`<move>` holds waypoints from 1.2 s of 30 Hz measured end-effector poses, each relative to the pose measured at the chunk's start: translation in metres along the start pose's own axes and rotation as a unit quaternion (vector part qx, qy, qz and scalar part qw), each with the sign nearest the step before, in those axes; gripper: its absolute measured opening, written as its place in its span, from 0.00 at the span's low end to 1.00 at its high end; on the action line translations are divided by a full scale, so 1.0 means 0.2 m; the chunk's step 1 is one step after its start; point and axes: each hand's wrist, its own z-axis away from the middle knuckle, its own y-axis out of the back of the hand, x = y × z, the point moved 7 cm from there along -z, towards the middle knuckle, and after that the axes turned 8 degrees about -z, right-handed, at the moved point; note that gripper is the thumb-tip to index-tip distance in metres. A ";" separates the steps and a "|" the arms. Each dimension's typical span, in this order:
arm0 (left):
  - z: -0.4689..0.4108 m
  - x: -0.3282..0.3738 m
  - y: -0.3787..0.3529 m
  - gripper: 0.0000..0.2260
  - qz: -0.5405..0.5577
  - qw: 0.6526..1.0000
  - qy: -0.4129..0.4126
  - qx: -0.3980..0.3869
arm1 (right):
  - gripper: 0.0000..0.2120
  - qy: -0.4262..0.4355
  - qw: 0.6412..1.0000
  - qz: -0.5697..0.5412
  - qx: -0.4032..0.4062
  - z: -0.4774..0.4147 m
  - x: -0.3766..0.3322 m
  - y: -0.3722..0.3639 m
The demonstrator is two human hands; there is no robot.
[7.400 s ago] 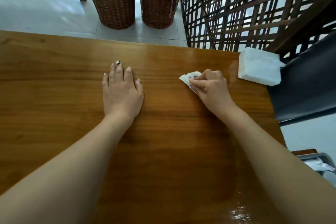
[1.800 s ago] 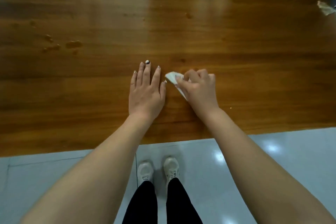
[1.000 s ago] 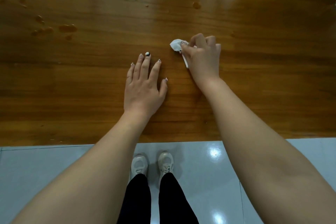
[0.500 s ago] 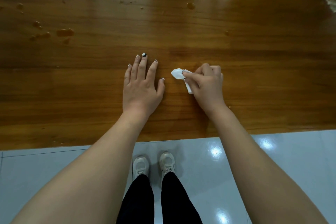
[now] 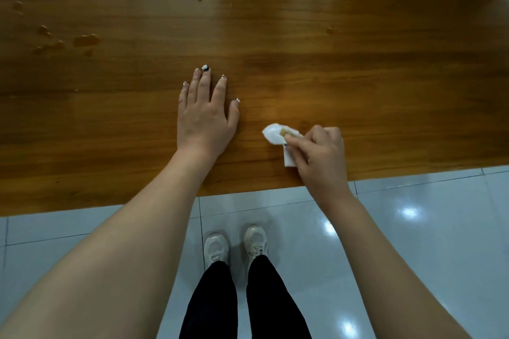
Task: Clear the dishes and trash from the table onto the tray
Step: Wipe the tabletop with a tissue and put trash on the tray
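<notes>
tissue (image 5: 273, 134): wadded, stained, on the desk (image 5: 371, 77) near its front edge.
right grip (image 5: 319, 155): your curled fingers pinch the tissue.
left grip (image 5: 205, 115): flat on desk, fingers spread, empty.
handling: probably light, soft, damp; gather the whole wad.

L hand (image 5: 205, 115) – left of tissue (image 5: 274, 133)

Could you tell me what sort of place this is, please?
Probably an indoor dining area: a wooden table spotted with brown spills, glossy floor tiles, and the right hand holding a stained tissue.
</notes>
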 end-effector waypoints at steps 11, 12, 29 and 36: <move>0.11 0.21 -0.07 0.26 -0.001 0.997 0.058 -0.051 | 0.13 0.028 0.996 0.071 0.038 0.00 0.05 0.05; 0.13 0.24 -0.09 0.27 0.001 0.997 0.061 -0.053 | 0.13 0.016 0.996 0.080 0.045 -0.04 0.08 0.05; 0.15 0.26 -0.10 0.26 -0.012 0.995 0.092 -0.026 | 0.12 0.019 0.988 0.136 0.072 0.03 0.17 0.12; 0.15 0.26 -0.10 0.26 -0.014 0.995 0.094 -0.013 | 0.14 0.000 0.989 0.127 0.073 0.03 0.24 0.17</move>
